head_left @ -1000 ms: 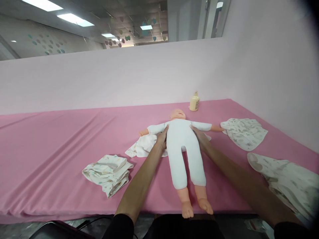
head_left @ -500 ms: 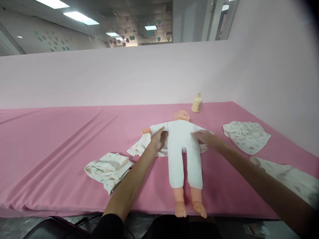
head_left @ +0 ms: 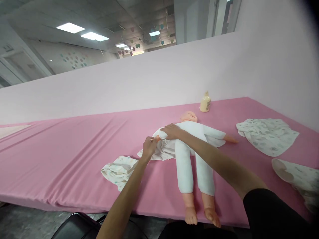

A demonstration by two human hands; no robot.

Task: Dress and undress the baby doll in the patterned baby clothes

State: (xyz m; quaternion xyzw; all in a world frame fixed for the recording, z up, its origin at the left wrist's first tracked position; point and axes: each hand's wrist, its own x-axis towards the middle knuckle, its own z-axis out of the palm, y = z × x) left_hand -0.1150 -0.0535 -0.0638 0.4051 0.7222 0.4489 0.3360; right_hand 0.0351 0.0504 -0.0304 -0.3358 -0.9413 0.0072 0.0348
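Observation:
A baby doll [head_left: 190,131] with a white cloth body lies on its back, its bare feet toward me. A white patterned baby garment [head_left: 164,151] is spread partly beneath it. My left hand [head_left: 149,146] is closed around the doll's hand at the left of the picture. Just beside it, my right hand [head_left: 171,131] grips the white-clothed arm on that same side, fingers curled over it. The doll's other arm [head_left: 215,132] stretches out to the right, untouched. My right forearm crosses over the doll's body and hides part of it.
Near the wall stands a pale yellow pump bottle [head_left: 205,103]. A folded patterned cloth [head_left: 119,169] lies left of the doll; a crumpled one [head_left: 267,136] and another patterned piece [head_left: 299,176] lie to the right. Pink sheeting [head_left: 82,159] covers the table. A black chair [head_left: 72,227] is below.
My right hand has crossed from the doll's right side to the arm on the left. My left hand has moved outward onto the doll's hand. The view has tilted.

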